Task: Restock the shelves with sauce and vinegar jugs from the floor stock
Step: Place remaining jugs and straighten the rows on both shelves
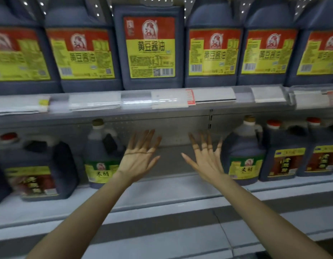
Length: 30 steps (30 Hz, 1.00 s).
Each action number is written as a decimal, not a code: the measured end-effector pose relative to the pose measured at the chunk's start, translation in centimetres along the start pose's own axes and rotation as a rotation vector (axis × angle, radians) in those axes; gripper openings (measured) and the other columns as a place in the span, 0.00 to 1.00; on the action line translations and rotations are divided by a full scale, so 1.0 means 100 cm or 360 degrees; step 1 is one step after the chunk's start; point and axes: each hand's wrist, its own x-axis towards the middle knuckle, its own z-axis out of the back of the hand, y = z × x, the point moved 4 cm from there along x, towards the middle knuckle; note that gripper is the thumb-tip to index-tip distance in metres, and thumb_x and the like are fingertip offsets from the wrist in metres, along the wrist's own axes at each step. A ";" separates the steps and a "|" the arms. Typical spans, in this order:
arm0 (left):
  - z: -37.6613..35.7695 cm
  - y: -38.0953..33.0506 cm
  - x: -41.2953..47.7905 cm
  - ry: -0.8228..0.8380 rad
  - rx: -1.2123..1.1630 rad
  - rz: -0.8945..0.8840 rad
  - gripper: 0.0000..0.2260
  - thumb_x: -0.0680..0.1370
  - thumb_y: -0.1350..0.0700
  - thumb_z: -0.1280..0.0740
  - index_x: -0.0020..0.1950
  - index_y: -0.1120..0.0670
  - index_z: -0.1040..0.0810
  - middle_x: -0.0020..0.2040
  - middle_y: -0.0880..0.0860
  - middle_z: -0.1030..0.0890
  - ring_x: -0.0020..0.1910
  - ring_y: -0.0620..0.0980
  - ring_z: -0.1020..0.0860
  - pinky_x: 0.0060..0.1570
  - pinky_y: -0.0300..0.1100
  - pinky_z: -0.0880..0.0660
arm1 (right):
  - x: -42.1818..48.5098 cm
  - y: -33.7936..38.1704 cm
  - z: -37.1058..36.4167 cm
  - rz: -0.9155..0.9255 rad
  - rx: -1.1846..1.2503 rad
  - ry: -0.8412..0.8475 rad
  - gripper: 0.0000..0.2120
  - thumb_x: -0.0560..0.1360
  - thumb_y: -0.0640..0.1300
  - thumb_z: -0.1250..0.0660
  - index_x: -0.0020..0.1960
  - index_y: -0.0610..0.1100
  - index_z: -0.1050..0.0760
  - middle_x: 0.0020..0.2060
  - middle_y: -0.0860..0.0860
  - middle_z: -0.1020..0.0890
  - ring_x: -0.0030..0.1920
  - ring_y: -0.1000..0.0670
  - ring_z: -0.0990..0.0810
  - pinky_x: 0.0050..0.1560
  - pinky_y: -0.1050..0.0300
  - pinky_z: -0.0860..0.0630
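Nothing is held by either hand. The left hand and the right hand are both held wide, fingers straight and spread, palms turned away from the camera. They are raised side by side and apart from each other, over the middle of the lower shelf, in the gap between two jugs.

The left vinegar jug, green-labelled with a brownish cap, is set upright just beside the left hand. The right vinegar jug, of the same kind, is set upright just beside the right hand. Whether either jug is touched cannot be told.

Further along the lower shelf, a dark red-capped jug is seen toward the left end, and two more red-capped jugs are lined up toward the right end.

Above, a row of soy sauce jugs with red and yellow labels is stood along the front edge of the upper shelf, and its clear price strip is filled with paper tags.
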 end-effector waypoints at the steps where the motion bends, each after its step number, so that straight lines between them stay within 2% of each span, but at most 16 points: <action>1: 0.000 0.011 -0.007 -0.0017 0.0001 0.0016 0.27 0.77 0.41 0.49 0.70 0.54 0.29 0.69 0.58 0.28 0.68 0.57 0.29 0.71 0.54 0.54 | 0.002 0.012 0.000 0.0030 -0.0024 -0.0017 0.37 0.77 0.68 0.64 0.76 0.47 0.45 0.73 0.39 0.36 0.70 0.34 0.35 0.64 0.24 0.49; 3: -0.001 0.034 -0.021 -0.0002 -0.0029 0.0066 0.27 0.79 0.41 0.52 0.70 0.54 0.29 0.68 0.59 0.27 0.65 0.59 0.26 0.69 0.56 0.50 | 0.005 0.036 0.000 0.0135 -0.0025 -0.0035 0.42 0.71 0.73 0.71 0.77 0.51 0.56 0.76 0.44 0.54 0.75 0.38 0.53 0.64 0.28 0.64; 5: -0.003 0.058 -0.034 -0.0013 -0.0056 0.0127 0.29 0.81 0.40 0.58 0.71 0.54 0.32 0.69 0.61 0.28 0.68 0.59 0.30 0.69 0.56 0.50 | 0.009 0.057 -0.008 0.0207 0.0023 -0.0055 0.44 0.61 0.75 0.79 0.73 0.55 0.72 0.71 0.49 0.73 0.72 0.43 0.70 0.59 0.37 0.80; 7: -0.006 0.081 -0.047 -0.0058 -0.0051 0.0166 0.27 0.81 0.41 0.57 0.73 0.53 0.37 0.71 0.62 0.31 0.70 0.59 0.37 0.71 0.55 0.54 | 0.013 0.081 -0.012 0.0236 0.0064 -0.0022 0.43 0.58 0.76 0.81 0.69 0.58 0.78 0.68 0.51 0.79 0.70 0.44 0.75 0.59 0.38 0.81; 8: -0.008 0.092 -0.053 -0.0102 -0.0043 0.0181 0.26 0.80 0.41 0.55 0.73 0.53 0.39 0.72 0.63 0.33 0.71 0.59 0.40 0.72 0.55 0.55 | 0.016 0.093 -0.015 0.0242 0.0074 0.0008 0.42 0.59 0.76 0.81 0.68 0.58 0.79 0.68 0.51 0.78 0.70 0.45 0.76 0.60 0.37 0.80; 10: -0.010 0.112 -0.062 -0.0174 -0.0071 0.0237 0.27 0.81 0.40 0.56 0.74 0.54 0.40 0.74 0.62 0.38 0.72 0.60 0.42 0.71 0.58 0.49 | 0.020 0.116 -0.017 0.0259 0.0103 0.0043 0.42 0.60 0.77 0.78 0.68 0.59 0.79 0.69 0.52 0.77 0.71 0.46 0.75 0.63 0.35 0.77; 12: -0.012 0.131 -0.067 -0.0149 -0.0195 0.0341 0.30 0.80 0.37 0.57 0.75 0.55 0.44 0.73 0.63 0.40 0.71 0.62 0.41 0.70 0.58 0.41 | 0.023 0.140 -0.019 0.0290 0.0180 0.0060 0.42 0.62 0.78 0.71 0.68 0.59 0.78 0.70 0.54 0.75 0.72 0.46 0.73 0.67 0.35 0.72; 13: -0.015 0.138 -0.068 -0.0122 -0.0283 0.0387 0.32 0.79 0.36 0.54 0.76 0.56 0.46 0.74 0.64 0.39 0.71 0.62 0.41 0.68 0.57 0.41 | 0.023 0.152 -0.020 0.0313 0.0220 0.0071 0.43 0.62 0.78 0.69 0.68 0.59 0.78 0.69 0.54 0.75 0.73 0.46 0.71 0.68 0.35 0.70; 15: -0.019 0.150 -0.067 -0.0083 -0.0489 0.0467 0.37 0.76 0.34 0.48 0.77 0.54 0.53 0.76 0.64 0.43 0.74 0.63 0.42 0.67 0.55 0.45 | 0.025 0.174 -0.023 0.0357 0.0288 0.0083 0.45 0.60 0.81 0.66 0.67 0.59 0.79 0.69 0.54 0.75 0.75 0.44 0.69 0.68 0.34 0.68; 17: -0.021 0.158 -0.064 -0.0041 -0.0674 0.0536 0.41 0.75 0.33 0.44 0.77 0.52 0.61 0.78 0.61 0.51 0.76 0.60 0.48 0.71 0.50 0.51 | 0.025 0.192 -0.029 0.0373 0.0334 0.0105 0.45 0.62 0.80 0.60 0.66 0.61 0.82 0.69 0.55 0.76 0.75 0.43 0.67 0.69 0.33 0.65; 19: -0.024 0.165 -0.059 0.0041 -0.0828 0.0615 0.43 0.75 0.35 0.42 0.77 0.53 0.63 0.78 0.58 0.56 0.77 0.57 0.53 0.74 0.49 0.51 | 0.026 0.206 -0.034 0.0365 0.0358 0.0112 0.47 0.64 0.80 0.54 0.66 0.61 0.82 0.70 0.55 0.75 0.75 0.44 0.67 0.71 0.32 0.62; 21: -0.026 0.168 -0.053 0.0108 -0.1025 0.0684 0.41 0.77 0.40 0.40 0.77 0.53 0.62 0.79 0.57 0.52 0.76 0.58 0.46 0.73 0.53 0.44 | 0.026 0.216 -0.036 0.0341 0.0424 0.0124 0.50 0.66 0.77 0.47 0.68 0.59 0.79 0.72 0.54 0.73 0.76 0.44 0.66 0.72 0.33 0.61; 23: -0.029 0.169 -0.047 0.0193 -0.1184 0.0687 0.37 0.79 0.43 0.41 0.78 0.51 0.61 0.78 0.58 0.45 0.71 0.62 0.35 0.67 0.56 0.35 | 0.028 0.223 -0.037 0.0282 0.0604 0.0144 0.55 0.67 0.72 0.37 0.71 0.55 0.75 0.75 0.52 0.69 0.76 0.45 0.65 0.72 0.34 0.60; 24: -0.031 0.169 -0.045 0.0229 -0.1223 0.0681 0.35 0.80 0.44 0.41 0.78 0.51 0.60 0.77 0.59 0.42 0.69 0.62 0.32 0.65 0.55 0.33 | 0.031 0.226 -0.039 0.0246 0.0733 0.0153 0.56 0.67 0.69 0.33 0.73 0.54 0.73 0.76 0.51 0.68 0.76 0.46 0.64 0.73 0.34 0.58; 27: -0.033 0.174 -0.041 0.0289 -0.1315 0.0657 0.32 0.79 0.45 0.39 0.78 0.52 0.52 0.74 0.60 0.37 0.69 0.62 0.32 0.65 0.53 0.34 | 0.040 0.232 -0.045 0.0104 0.1189 0.0139 0.61 0.63 0.59 0.24 0.75 0.53 0.69 0.77 0.49 0.62 0.77 0.47 0.58 0.75 0.41 0.48; 30: -0.036 0.180 -0.040 0.0306 -0.1421 0.0622 0.33 0.78 0.45 0.36 0.77 0.51 0.48 0.72 0.60 0.34 0.68 0.62 0.31 0.66 0.53 0.33 | 0.056 0.238 -0.050 -0.0078 0.1622 0.0212 0.58 0.59 0.53 0.19 0.77 0.51 0.53 0.75 0.47 0.43 0.73 0.47 0.41 0.69 0.50 0.33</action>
